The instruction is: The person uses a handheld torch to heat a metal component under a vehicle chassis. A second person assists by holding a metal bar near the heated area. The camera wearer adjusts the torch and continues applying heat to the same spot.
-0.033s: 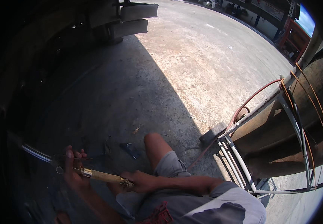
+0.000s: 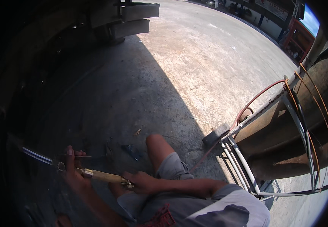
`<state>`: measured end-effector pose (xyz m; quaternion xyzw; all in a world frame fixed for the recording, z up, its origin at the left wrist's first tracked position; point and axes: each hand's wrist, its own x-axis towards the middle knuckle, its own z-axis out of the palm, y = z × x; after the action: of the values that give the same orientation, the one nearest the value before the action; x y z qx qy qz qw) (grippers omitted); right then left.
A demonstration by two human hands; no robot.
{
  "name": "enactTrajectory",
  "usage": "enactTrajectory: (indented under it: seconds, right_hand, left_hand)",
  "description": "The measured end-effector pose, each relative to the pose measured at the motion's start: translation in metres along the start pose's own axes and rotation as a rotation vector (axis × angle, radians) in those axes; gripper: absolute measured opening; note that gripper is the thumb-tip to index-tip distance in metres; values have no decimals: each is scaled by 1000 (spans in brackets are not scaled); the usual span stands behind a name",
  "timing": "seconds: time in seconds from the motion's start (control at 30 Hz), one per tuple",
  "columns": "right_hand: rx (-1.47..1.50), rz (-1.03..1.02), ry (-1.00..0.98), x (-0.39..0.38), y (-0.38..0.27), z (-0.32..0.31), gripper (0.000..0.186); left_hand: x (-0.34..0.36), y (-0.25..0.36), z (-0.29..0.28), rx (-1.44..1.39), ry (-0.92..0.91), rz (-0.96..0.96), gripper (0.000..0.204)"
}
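Note:
A brass-coloured cutting torch (image 2: 105,176) lies across the lower left of the view, in front of my bent knee. Two bright metal tubes (image 2: 37,154) run from its front end toward the left. My left hand (image 2: 75,170) is closed around the front part, beside a small round knob (image 2: 61,166). A thin strip juts out past its fingers to the right. The rear end, with its threaded fittings, sits in my right hand (image 2: 143,182), which is wrapped round it. Deep shade hides the torch's far tip.
A dark bluish tool (image 2: 132,152) lies on the concrete floor near my knee. To the right stand large rusty cylinders (image 2: 273,147) in a pale metal frame (image 2: 243,162), with a red hose (image 2: 260,94) and orange cords. A block (image 2: 215,135) rests at its foot.
The torch has turned slightly in my hands, so the round knob shows more fully. My right hand has shifted a little over the rear end.

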<state>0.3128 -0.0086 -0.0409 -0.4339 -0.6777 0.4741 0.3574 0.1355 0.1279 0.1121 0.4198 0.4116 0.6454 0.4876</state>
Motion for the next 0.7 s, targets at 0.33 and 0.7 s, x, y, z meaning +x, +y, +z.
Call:
enactTrajectory:
  seconds: [0.33, 0.7]
  right_hand:
    - [577, -23, -490, 8, -26, -39, 52]
    - [-144, -105, 113, 21, 18, -3, 48]
  left_hand:
    - [12, -11, -23, -490, -969, 243, 55]
    - [21, -55, -53, -168, -13, -169, 21]
